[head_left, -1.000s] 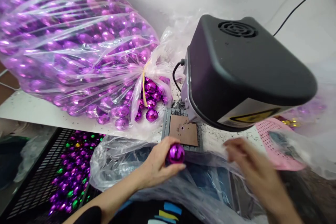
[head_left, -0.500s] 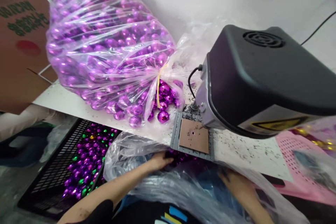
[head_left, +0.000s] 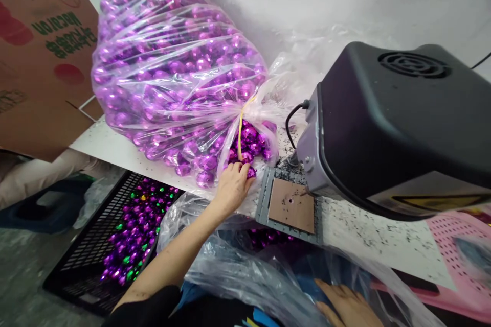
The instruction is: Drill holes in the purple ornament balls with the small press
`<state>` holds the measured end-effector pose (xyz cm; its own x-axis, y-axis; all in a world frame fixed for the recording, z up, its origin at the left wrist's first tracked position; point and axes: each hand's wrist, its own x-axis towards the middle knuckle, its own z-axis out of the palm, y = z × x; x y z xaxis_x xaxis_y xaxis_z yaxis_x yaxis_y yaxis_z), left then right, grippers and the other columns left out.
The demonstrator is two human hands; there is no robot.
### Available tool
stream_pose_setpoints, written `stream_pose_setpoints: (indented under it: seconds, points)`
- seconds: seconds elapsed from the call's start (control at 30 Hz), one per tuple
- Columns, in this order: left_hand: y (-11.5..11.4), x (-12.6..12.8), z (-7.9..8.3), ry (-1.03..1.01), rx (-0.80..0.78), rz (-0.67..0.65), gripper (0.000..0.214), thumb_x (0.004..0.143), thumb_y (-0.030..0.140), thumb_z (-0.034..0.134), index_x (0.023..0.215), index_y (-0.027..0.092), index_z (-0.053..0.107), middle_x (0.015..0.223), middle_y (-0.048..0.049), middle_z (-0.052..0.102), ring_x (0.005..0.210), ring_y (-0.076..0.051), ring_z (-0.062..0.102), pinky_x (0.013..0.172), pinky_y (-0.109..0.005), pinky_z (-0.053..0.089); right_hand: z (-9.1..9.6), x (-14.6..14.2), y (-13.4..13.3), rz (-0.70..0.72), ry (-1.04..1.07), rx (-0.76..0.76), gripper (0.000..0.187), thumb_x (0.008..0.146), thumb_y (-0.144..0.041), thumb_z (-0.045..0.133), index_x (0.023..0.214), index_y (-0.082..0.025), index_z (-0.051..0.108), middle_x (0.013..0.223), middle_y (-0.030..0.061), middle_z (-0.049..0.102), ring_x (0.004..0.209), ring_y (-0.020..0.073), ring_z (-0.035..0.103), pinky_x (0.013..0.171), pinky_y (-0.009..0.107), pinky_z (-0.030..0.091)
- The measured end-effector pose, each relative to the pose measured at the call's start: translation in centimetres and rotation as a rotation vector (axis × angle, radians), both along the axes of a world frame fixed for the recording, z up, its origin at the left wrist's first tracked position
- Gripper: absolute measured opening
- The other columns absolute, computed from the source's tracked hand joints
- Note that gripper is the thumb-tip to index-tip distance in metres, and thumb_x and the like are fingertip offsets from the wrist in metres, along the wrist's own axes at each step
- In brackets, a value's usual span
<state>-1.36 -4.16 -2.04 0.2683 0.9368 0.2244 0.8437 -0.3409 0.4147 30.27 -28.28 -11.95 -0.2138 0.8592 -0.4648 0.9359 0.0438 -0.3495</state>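
At the mouth of the big clear bag (head_left: 180, 82), my left hand (head_left: 232, 186) has its fingers curled down on a shiny purple faceted ball (head_left: 251, 171). Other purple balls (head_left: 249, 135) spill from the opening under a yellow tie (head_left: 240, 135). My right hand (head_left: 347, 304) is low on the right, fingers stretched out, by the clear plastic bag (head_left: 245, 265) across my lap; its lower part is cut off by the frame. Under the table edge, more purple pieces (head_left: 268, 237) show in that lap bag. A square brown plate (head_left: 292, 205) with a small hole lies right of my left hand.
A black machine head (head_left: 383, 127) with a vent and warning label overhangs the white table (head_left: 353, 225). Dark flecks litter the table. A black crate (head_left: 76, 260) of purple and green pieces stands lower left; a carton (head_left: 42, 87) is far left, a pink basket (head_left: 452, 240) right.
My left hand has moved up from the lap bag to the purple balls at the big bag's mouth. My right hand has shifted lower, towards the bottom edge. The whole view has shifted slightly.
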Motion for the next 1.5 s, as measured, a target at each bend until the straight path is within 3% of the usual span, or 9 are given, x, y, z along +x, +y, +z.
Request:
stream_pose_setpoints:
  seconds: [0.1, 0.2, 0.37, 0.47, 0.57, 0.67, 0.9, 1.33, 1.5]
  points:
    - [0.6, 0.3, -1.6, 0.014, 0.008, -0.014, 0.04, 0.093, 0.03, 0.066, 0.129, 0.016, 0.059, 0.112, -0.0125, 0.062, 0.103, -0.03, 0.061, 0.092, -0.047, 0.051, 0.9, -1.1, 0.1, 0.0, 0.002, -0.014, 0.046, 0.093, -0.05, 0.047, 0.13, -0.033, 0.066, 0.115, 0.0057, 0.073, 0.111, 0.0305, 0.069, 0.096, 0.047, 0.059]
    - [0.0, -0.4, -0.4, -0.311, -0.062, -0.043, 0.042, 0.091, 0.034, 0.069, 0.13, 0.021, 0.059, 0.123, -0.0104, 0.057, 0.105, -0.025, 0.06, 0.09, -0.041, 0.052, 1.9, -1.2, -0.1, -0.017, 0.023, 0.0, 0.046, 0.093, -0.05, 0.047, 0.131, -0.033, 0.066, 0.115, 0.0058, 0.073, 0.108, 0.029, 0.07, 0.095, 0.045, 0.059]
    - [-2.6, -0.7, 3.1, -0.994, -0.578, -0.117, 0.051, 0.087, 0.044, 0.072, 0.132, 0.024, 0.059, 0.11, -0.0072, 0.063, 0.093, -0.019, 0.061, 0.073, -0.028, 0.053, 4.2, -1.2, 0.7, -0.008, 0.052, 0.05, 0.05, 0.095, -0.055, 0.043, 0.137, -0.034, 0.06, 0.122, 0.0054, 0.07, 0.113, 0.028, 0.068, 0.097, 0.044, 0.059]
    - [-4.1, 0.5, 3.0, -1.159, -0.85, -0.157, 0.052, 0.085, 0.049, 0.072, 0.127, 0.022, 0.061, 0.1, -0.0065, 0.065, 0.086, -0.017, 0.063, 0.065, -0.025, 0.049, 5.4, -2.2, 2.0, -0.001, 0.042, 0.044, 0.051, 0.096, -0.055, 0.042, 0.139, -0.033, 0.059, 0.12, 0.0066, 0.071, 0.112, 0.0277, 0.068, 0.097, 0.045, 0.059]
    - [-4.6, 1.8, 1.8, -1.217, -0.981, -0.15, 0.055, 0.082, 0.055, 0.072, 0.122, 0.02, 0.056, 0.097, -0.0047, 0.064, 0.074, -0.017, 0.067, 0.056, -0.024, 0.046, 6.1, -3.1, 3.0, 0.014, 0.049, 0.065, 0.05, 0.097, -0.052, 0.043, 0.138, -0.03, 0.059, 0.117, 0.0083, 0.071, 0.107, 0.0263, 0.069, 0.095, 0.044, 0.059]
    - [-4.3, 2.8, 0.7, -1.155, -0.919, -0.147, 0.056, 0.08, 0.05, 0.076, 0.123, 0.022, 0.053, 0.102, -0.0035, 0.064, 0.079, -0.017, 0.067, 0.059, -0.024, 0.048, 6.3, -3.3, 3.1, 0.024, 0.05, 0.087, 0.05, 0.098, -0.053, 0.042, 0.139, -0.03, 0.059, 0.121, 0.0092, 0.069, 0.108, 0.0256, 0.068, 0.097, 0.044, 0.057]
    - [-3.1, 4.1, -0.6, -0.781, -0.534, -0.275, 0.045, 0.093, 0.044, 0.063, 0.132, 0.023, 0.055, 0.13, -0.0065, 0.062, 0.121, -0.025, 0.057, 0.107, -0.041, 0.044, 5.2, -3.3, 1.7, -0.008, 0.019, 0.024, 0.047, 0.098, -0.046, 0.044, 0.14, -0.031, 0.057, 0.12, 0.0081, 0.07, 0.111, 0.0267, 0.067, 0.1, 0.046, 0.055]
    - [-3.3, 8.2, -1.7, -0.412, -0.155, -0.272, 0.045, 0.079, 0.038, 0.082, 0.117, 0.022, 0.064, 0.111, -0.0076, 0.068, 0.105, -0.029, 0.061, 0.092, -0.045, 0.051, 3.7, -3.8, 1.8, 0.039, 0.023, 0.114, 0.044, 0.095, -0.038, 0.049, 0.136, -0.029, 0.061, 0.114, 0.0081, 0.072, 0.105, 0.0254, 0.069, 0.093, 0.04, 0.057]
    - [-3.5, 8.9, -2.7, -0.399, -0.069, -0.304, 0.037, 0.08, 0.034, 0.078, 0.112, 0.022, 0.063, 0.11, -0.0075, 0.065, 0.108, -0.028, 0.059, 0.108, -0.053, 0.042, 5.4, -3.3, 2.4, 0.089, 0.009, 0.204, 0.043, 0.096, -0.038, 0.05, 0.137, -0.03, 0.06, 0.114, 0.0069, 0.072, 0.101, 0.0235, 0.07, 0.088, 0.038, 0.058]
